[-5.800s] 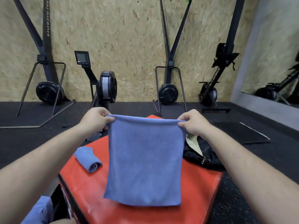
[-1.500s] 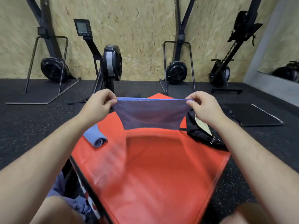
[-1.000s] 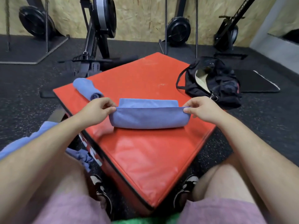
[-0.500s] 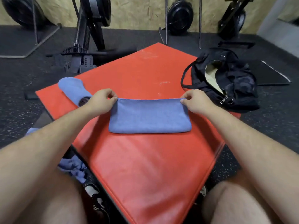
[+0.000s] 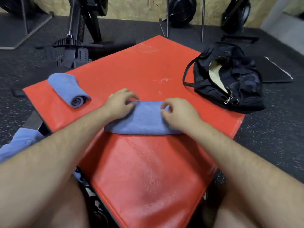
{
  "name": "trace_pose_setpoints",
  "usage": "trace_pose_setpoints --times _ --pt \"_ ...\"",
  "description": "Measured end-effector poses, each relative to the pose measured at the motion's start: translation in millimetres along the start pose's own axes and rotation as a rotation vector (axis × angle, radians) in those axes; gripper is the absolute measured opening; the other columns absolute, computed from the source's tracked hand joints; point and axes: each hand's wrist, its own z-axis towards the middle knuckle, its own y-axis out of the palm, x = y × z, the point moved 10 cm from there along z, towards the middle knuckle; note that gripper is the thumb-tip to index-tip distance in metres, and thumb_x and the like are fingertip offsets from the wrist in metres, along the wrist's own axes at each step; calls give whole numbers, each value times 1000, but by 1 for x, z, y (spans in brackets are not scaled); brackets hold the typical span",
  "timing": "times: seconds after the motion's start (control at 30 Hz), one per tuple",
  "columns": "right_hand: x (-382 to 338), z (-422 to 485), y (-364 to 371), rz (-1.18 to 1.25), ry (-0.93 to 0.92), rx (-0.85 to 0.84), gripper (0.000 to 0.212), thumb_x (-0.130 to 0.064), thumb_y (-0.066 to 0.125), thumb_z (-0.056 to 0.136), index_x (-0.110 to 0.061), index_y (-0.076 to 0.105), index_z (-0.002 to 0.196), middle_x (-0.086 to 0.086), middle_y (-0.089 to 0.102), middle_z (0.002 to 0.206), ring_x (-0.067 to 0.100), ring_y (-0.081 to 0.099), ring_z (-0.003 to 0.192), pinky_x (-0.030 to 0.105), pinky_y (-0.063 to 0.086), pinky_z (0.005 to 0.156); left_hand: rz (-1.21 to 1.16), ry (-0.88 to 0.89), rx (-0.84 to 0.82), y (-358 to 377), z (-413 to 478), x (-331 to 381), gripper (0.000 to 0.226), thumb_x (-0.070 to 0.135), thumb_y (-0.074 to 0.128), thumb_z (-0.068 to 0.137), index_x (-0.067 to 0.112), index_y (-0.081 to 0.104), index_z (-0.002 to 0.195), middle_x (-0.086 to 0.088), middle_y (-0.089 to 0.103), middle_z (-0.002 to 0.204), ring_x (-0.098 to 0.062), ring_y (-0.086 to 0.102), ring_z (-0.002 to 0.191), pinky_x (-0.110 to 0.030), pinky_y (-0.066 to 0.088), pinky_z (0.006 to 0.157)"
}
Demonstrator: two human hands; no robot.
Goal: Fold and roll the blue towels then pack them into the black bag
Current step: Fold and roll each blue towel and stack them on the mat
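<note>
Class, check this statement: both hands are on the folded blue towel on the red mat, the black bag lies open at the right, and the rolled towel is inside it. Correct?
One error. The head view shows the rolled towel outside the black bag, lying on the red mat left of the folded towel. The left hand and right hand are on that towel.

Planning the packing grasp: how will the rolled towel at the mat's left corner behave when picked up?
The rolled towel is soft cloth: probably light and squashy. Nothing binds its spiral, so it may unroll if lifted by one edge. A sideways push likely rolls it.
</note>
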Motion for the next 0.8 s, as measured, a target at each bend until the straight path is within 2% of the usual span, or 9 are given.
trace_pose_setpoints --times 0.07,0.13,0.23,0.33,0.4,0.5,0.6,0.7,0.8 --pt "-31 -22 21 -11 -83 -160 19 -37 60 90 -32 71 105 -5 68 93 18 63 92 32 47 73 -38 105 -135 24 3 32 36 44 49 88 38 67 118 9 60 119 -15 56 116 -44 43 98" --pt "-45 -33 38 -114 -166 -207 21 -39 60 91 -33 71 109 -3 67 103 22 63 95 35 49 75 17 154 -173 38 8 51 31 43 54 91 40 67 119 8 60 121 -18 56 116 -41 42 94" --pt "-43 -34 44 -238 -219 -120 26 -27 51 95 -34 71 110 0 63 110 29 63 100 34 39 69 114 133 -88 35 17 53 22 33 61 94 32 70 113 2 61 113 -21 58 112 -34 38 85" --pt "-28 -26 40 -309 -236 -60 32 -23 47 97 -36 70 115 -1 62 115 28 57 109 34 43 75 149 69 -65 24 12 44 14 30 64 89 23 71 100 -3 66 102 -27 62 100 -35 46 82" --pt "-10 -14 29 -295 -201 -36 32 -24 49 95 -34 70 116 -2 59 117 27 53 113 34 48 81 118 32 -112 21 0 38 11 33 69 87 22 69 88 0 68 89 -23 63 86 -31 45 72" --pt "0 -8 17 -178 -181 -67 33 -24 55 90 -32 73 115 -1 58 117 27 55 107 38 51 86 34 -8 -224 26 -27 33 24 39 76 84 23 60 75 9 60 72 -13 56 69 -28 39 63" --pt "-8 -23 24 -32 -228 -171 26 -33 65 87 -30 75 112 0 57 105 25 60 98 37 49 90 15 89 -140 23 -45 43 25 46 78 79 26 64 83 6 53 84 -18 56 79 -30 44 73" --pt "-2 -34 36 -97 -176 -211 33 -45 67 88 -32 70 118 2 55 113 31 57 105 38 45 97 45 179 -85 33 -63 50 50 62 72 76 23 68 106 2 51 96 -22 53 86 -33 44 84" --pt "10 -35 39 -35 -89 -217 40 -43 72 86 -26 68 122 6 52 114 30 58 105 37 44 99 47 240 -51 37 -73 52 45 42 77 83 11 67 115 -9 56 104 -32 58 97 -38 45 92"
